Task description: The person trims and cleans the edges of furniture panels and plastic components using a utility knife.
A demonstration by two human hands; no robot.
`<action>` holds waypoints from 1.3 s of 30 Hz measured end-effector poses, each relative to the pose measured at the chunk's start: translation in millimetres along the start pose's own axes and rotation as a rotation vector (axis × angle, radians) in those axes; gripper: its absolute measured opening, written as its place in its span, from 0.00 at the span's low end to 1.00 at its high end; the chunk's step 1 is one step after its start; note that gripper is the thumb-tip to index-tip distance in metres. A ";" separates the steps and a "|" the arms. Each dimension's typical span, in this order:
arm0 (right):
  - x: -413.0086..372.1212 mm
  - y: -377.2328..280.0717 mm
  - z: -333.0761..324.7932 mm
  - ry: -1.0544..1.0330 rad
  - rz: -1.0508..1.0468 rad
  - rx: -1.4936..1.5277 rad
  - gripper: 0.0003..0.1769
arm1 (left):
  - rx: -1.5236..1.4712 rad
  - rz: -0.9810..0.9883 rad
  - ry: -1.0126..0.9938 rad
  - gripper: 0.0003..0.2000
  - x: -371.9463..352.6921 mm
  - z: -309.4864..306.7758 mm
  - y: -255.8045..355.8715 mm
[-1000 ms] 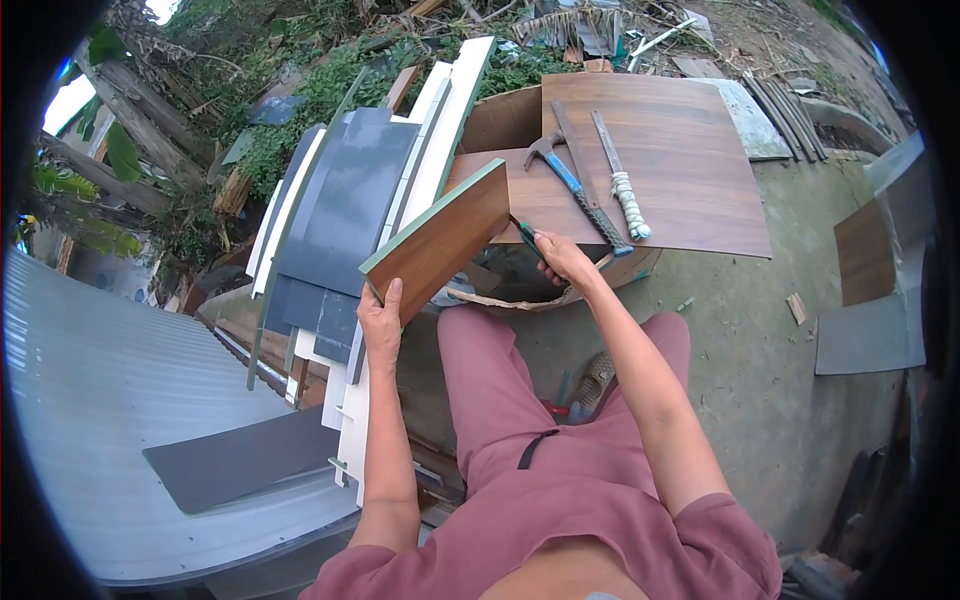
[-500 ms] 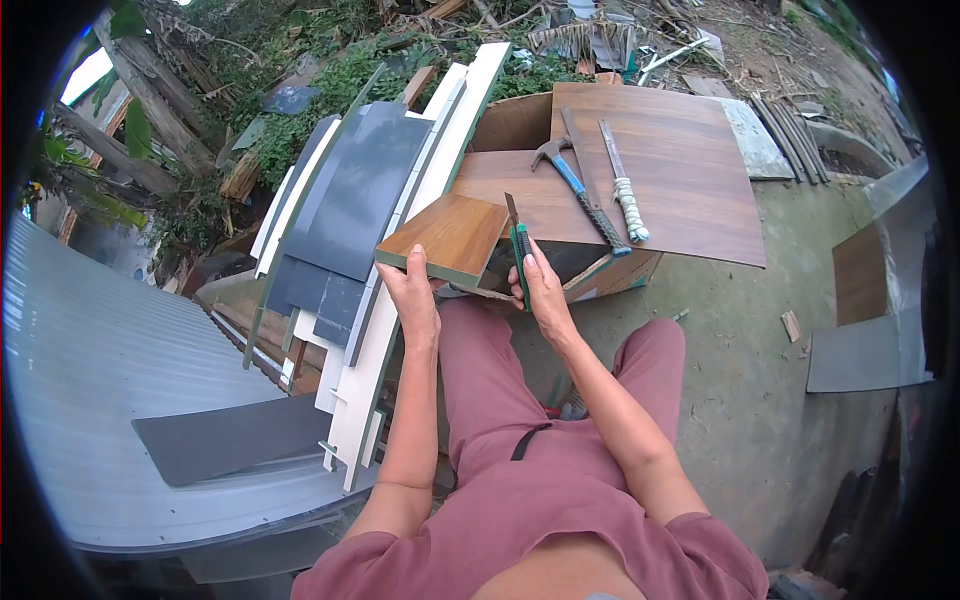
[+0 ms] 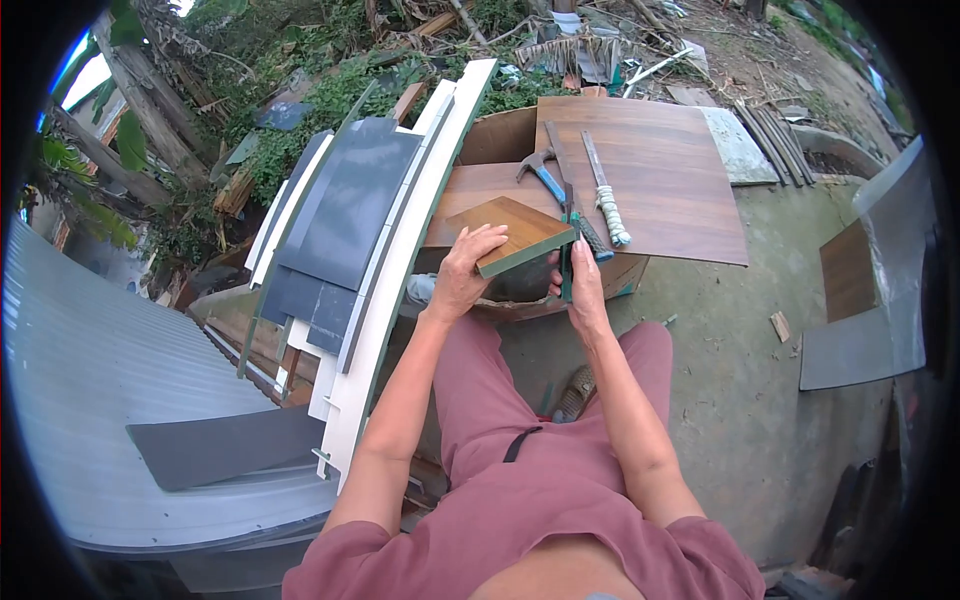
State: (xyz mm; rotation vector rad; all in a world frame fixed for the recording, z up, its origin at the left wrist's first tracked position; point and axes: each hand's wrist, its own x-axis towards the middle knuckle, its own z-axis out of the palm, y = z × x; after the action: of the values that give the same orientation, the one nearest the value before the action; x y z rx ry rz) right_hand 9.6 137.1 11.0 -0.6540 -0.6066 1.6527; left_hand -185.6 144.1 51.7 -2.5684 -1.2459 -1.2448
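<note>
My left hand (image 3: 467, 270) grips the near left edge of a wood-faced board (image 3: 510, 232) with a green edge, fingers over its top. In my right hand (image 3: 585, 285) is a green and black utility knife (image 3: 567, 255), held upright with its blade pointing away from me. The knife is right at the board's right corner. Just beyond it a claw hammer (image 3: 545, 178) with a blue and black handle lies on a large wood-grain sheet (image 3: 690, 190). Beside the hammer rests a long blade (image 3: 592, 160) with a cloth-wrapped handle.
The sheet lies over an open cardboard box (image 3: 505, 135). On my left, long white strips (image 3: 385, 350) and dark panels (image 3: 345, 210) are stacked on a slant. Corrugated metal (image 3: 130, 370) spreads beyond them. A small wood scrap (image 3: 779, 326) lies on the concrete floor.
The board has moved right and turned, its corner now against the knife. My left hand has shifted its grip to fingers on top. My right hand has moved right with the knife.
</note>
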 end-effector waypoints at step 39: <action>0.2 -82.5 -12.8 0.134 -0.481 -1.145 0.25 | -0.547 -0.409 0.203 0.17 -1.6 -20.3 24.8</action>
State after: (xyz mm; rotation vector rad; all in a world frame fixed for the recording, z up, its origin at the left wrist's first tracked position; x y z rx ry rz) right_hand 75.7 151.5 59.8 -1.2801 -1.4926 0.6898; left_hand -182.7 119.2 71.8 -2.4709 -1.6229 -2.1292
